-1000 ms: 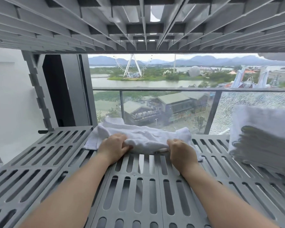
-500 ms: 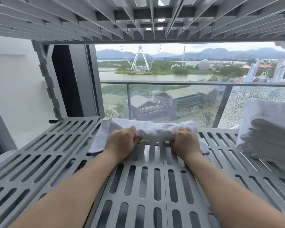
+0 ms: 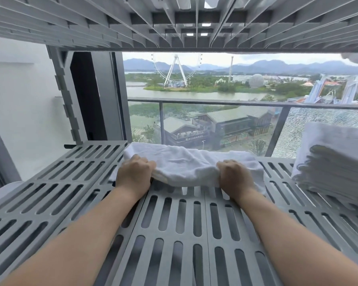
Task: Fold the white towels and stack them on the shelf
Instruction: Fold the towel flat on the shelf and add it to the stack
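Observation:
A white towel [image 3: 186, 164] lies across the far part of the grey slotted shelf [image 3: 174, 223], folded into a long band. My left hand [image 3: 133, 175] grips its near edge on the left side. My right hand [image 3: 235, 178] grips the same edge on the right side. Between the two hands the near edge is lifted slightly off the shelf. A stack of several folded white towels [image 3: 337, 162] sits on the shelf at the right, apart from both hands.
Another slotted shelf [image 3: 174, 23] hangs close overhead. A grey upright post [image 3: 66, 100] stands at the back left beside a white wall. Behind the shelf are a window and a balcony railing [image 3: 215, 102].
Both hands have kept hold of the towel's near edge and lifted it a little. The towel now looks narrower and smoother. The camera has shifted slightly left and closer.

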The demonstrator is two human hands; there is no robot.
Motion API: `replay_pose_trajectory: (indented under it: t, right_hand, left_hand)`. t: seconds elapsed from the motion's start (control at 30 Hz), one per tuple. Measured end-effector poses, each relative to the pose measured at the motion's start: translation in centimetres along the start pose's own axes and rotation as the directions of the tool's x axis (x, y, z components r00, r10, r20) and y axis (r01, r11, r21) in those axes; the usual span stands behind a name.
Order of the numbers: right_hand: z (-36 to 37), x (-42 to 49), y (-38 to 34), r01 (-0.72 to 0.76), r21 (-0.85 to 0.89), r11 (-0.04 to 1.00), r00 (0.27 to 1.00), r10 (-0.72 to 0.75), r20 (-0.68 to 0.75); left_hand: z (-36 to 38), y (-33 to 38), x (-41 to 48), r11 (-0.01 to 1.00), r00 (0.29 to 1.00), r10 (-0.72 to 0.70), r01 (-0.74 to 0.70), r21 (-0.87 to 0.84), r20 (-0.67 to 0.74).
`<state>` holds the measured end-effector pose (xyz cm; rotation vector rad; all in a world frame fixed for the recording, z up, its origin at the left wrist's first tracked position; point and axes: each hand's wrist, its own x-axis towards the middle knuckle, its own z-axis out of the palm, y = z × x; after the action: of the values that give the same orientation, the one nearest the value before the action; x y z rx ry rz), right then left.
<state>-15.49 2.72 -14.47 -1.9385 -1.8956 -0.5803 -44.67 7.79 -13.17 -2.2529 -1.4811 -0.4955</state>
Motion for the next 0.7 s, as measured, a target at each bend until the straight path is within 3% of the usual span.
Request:
replay_pose_trajectory:
  t: [0.3,0.5,0.7]
  right_hand:
    - [-1.3,-2.1,-0.1,-0.102,0.012,0.995,0.989,0.100,0.112]
    - [-2.6,-4.8,-1.2,-0.064,-0.016,0.998,0.992,0.065,0.112]
    - [-4.7,-7.8,-1.8,-0.025,0.008,1.000,0.997,0.025,0.073]
  left_hand:
    - [-1.5,0.7,-2.6,0.996,0.988,-0.012,0.026,-0.089,0.152]
    - [-1.1,0.5,-3.5,0.947,0.990,-0.034,0.075,-0.313,0.134]
    - [-1.9,0.5,-4.6,0.901,0.994,-0.021,0.063,-0.429,0.104]
